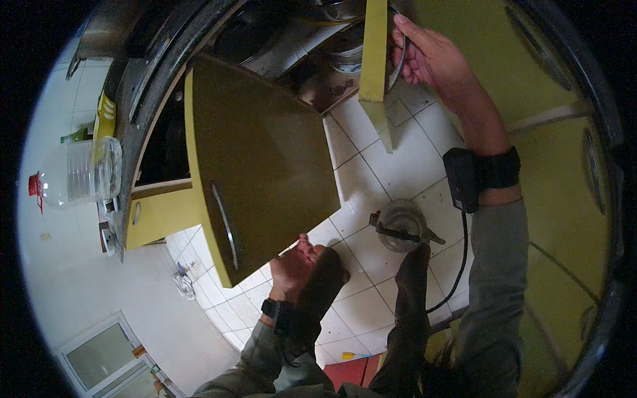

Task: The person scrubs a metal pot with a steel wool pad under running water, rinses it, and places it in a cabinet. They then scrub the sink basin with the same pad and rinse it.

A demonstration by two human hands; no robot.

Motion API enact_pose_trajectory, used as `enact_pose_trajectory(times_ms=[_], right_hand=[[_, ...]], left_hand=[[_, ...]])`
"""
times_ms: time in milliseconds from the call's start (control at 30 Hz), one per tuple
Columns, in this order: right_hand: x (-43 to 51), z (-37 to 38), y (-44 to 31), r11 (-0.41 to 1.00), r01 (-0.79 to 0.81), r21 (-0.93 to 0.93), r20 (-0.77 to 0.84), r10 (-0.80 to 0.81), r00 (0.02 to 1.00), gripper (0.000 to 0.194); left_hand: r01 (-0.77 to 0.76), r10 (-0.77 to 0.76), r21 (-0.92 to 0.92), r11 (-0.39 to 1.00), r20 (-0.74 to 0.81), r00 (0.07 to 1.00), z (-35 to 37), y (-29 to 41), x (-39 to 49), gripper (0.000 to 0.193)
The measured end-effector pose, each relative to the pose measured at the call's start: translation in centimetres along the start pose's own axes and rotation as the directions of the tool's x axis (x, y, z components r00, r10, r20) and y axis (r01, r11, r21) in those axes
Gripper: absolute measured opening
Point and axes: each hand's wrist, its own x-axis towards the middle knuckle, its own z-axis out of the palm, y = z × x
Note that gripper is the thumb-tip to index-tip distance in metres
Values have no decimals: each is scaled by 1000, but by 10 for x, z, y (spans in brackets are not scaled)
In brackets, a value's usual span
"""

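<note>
My right hand [430, 57] grips the curved metal handle [398, 62] of a narrow-looking yellow cabinet door [373, 49], seen nearly edge-on. Low in the middle, my left hand [293, 266] is beside the lower edge of a second open cabinet door [264, 164]. Its fingers are partly curled and dim, and whether they touch that door is not clear. This wider door has a yellow edge and a metal handle [226, 226]. Between the two doors, metal pots [346, 52] show inside the dark cabinet.
A metal kettle [403, 219] with a black handle stands on the white tiled floor [368, 273], close to my feet. On the dark countertop [127, 99] at left is a clear plastic jug [74, 171] with a red cap. More yellow cabinet fronts [552, 169] line the right side.
</note>
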Motion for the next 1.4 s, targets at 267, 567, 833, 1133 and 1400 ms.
enact_pose_trajectory(times_ms=[267,567,833,1133,1400], right_hand=[[-3,-28,-2,999,7,-38,56,-5,998,41],[-13,-39,-7,997,72,-7,64,-72,995,46],[-23,-40,-26,989,-5,-147,-34,0,999,44],[-32,-60,-37,989,-73,-128,-79,63,995,42],[-29,-63,-37,988,-102,-114,-63,95,993,40]], left_hand=[[-111,79,-179,978,-177,981,-15,73,9,54],[-183,171,-62,981,-164,972,-38,134,29,50],[-228,181,-98,969,-345,921,-43,132,33,73],[-92,95,25,995,-161,982,-5,100,39,57],[-182,203,150,972,-139,969,20,102,27,49]])
